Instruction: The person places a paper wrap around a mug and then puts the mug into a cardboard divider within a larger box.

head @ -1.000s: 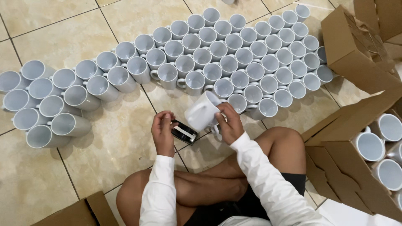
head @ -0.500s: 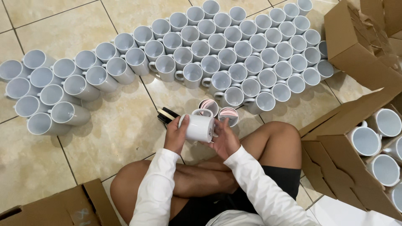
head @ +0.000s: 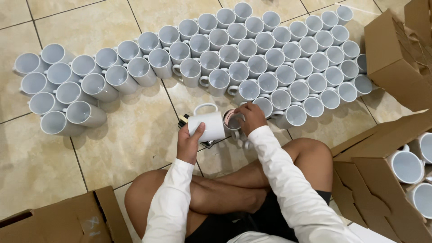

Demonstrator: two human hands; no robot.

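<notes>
My left hand [head: 189, 141] grips a white mug [head: 208, 123] lying on its side, handle up, mouth pointing right. My right hand [head: 251, 116] is at the mug's mouth, fingers curled over the rim and partly inside. A small dark object [head: 184, 120] lies on the tile floor just behind the mug, mostly hidden by it. I sit cross-legged, knees [head: 310, 153] below the hands. Several rows of white mugs [head: 252, 58] stand on the floor beyond the held mug.
A smaller group of white mugs [head: 67, 87] stands at the left. Open cardboard boxes: one at right [head: 373, 180] holding mugs [head: 407, 166], one upper right [head: 396, 54], one at the bottom left [head: 58, 220]. Beige floor tiles [head: 135, 135] lie between them.
The mug has been turned from upright to lying sideways and shifted left. My right hand moved from its side to its mouth. The dark object was put down earlier and stays on the floor.
</notes>
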